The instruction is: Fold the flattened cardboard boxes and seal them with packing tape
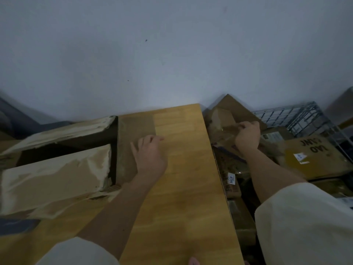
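One wooden worktop fills the middle. At nine o'clock an open cardboard box sits on it, taped flaps spread. At three o'clock, off the worktop, lies a heap of flattened boxes. Left hand rests released on the open box's flap; right hand grips a flattened box from the heap.

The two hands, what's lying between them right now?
In the head view, only bare wooden tabletop up to its right edge lies between the left hand and the right hand, which grips cardboard.
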